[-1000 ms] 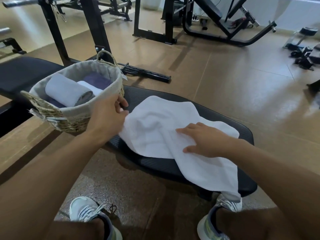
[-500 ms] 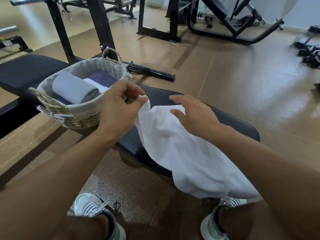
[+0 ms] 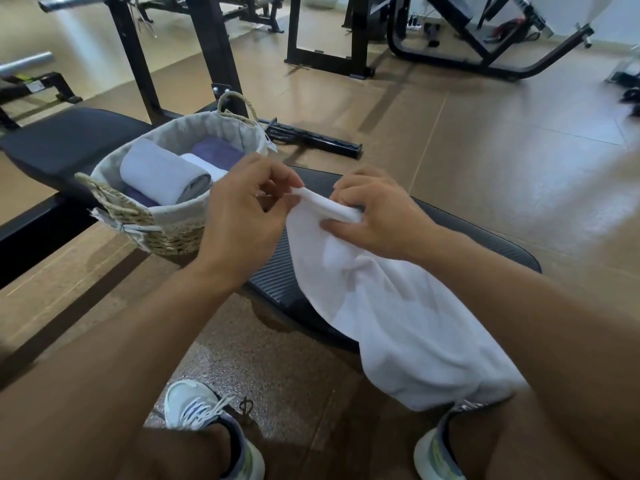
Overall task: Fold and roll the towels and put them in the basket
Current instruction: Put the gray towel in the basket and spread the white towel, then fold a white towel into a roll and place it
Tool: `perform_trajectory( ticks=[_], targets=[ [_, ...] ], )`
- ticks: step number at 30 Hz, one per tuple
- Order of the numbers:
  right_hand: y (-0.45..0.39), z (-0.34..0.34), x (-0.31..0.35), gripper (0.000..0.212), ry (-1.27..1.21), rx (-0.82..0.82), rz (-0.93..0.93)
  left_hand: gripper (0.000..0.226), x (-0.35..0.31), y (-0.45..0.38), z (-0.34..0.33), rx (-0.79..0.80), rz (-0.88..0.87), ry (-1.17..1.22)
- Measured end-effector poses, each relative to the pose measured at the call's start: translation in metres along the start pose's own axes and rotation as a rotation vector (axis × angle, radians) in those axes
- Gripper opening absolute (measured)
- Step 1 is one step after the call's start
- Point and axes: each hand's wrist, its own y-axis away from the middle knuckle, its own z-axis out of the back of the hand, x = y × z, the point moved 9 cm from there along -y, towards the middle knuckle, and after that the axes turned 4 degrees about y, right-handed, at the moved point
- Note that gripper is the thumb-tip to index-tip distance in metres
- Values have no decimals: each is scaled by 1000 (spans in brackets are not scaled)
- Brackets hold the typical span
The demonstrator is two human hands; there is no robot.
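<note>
Over ribbed bench pad (image 3: 467,244): both hands pinch soft white towel (image 3: 391,327).

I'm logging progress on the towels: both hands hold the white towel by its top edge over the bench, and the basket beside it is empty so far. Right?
Not quite. The head view shows the basket already holds rolled towels. The rest stands: left hand and right hand hold the white towel by its top edge over the bench.

I see even, soft indoor light | glare sheen on glossy tan floor tiles (image 3: 502,140) | wide-angle bending at edges | right edge blurred
</note>
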Motion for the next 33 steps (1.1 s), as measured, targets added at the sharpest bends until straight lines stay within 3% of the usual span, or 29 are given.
perform_trajectory(
  ticks=[6,9,13,16,20,23,25,27,29,30,33],
  targets=[
    [10,23,-22,57,-137,124,-166,23,20,-9,2,-58,54,-130],
    [18,35,-39,48,-73,114,-244,21,30,-13,2,-76,97,-168],
    [29,42,-86,24,296,148,-455,20,46,-15,0,-74,151,-213],
    [37,64,-108,9,387,-54,-596,19,52,-14,-4,-48,162,-242],
    [36,84,-111,12,510,-213,-681,21,55,-11,-4,-50,150,-275],
    [33,78,-119,16,305,-286,-743,21,57,-11,0,-59,164,-317],
    [26,60,-121,19,-40,-333,-714,21,56,-11,2,-66,167,-333],
    [14,36,-117,36,-275,-236,-600,22,58,-12,5,-74,173,-346],
    [11,9,-106,76,-277,19,-493,21,67,-12,6,-51,222,-355],
    [13,-1,-103,86,-220,116,-463,19,73,-11,5,-17,261,-365],
    [30,-13,-99,84,-6,247,-408,19,75,-7,-5,83,303,-424]
  ],
)
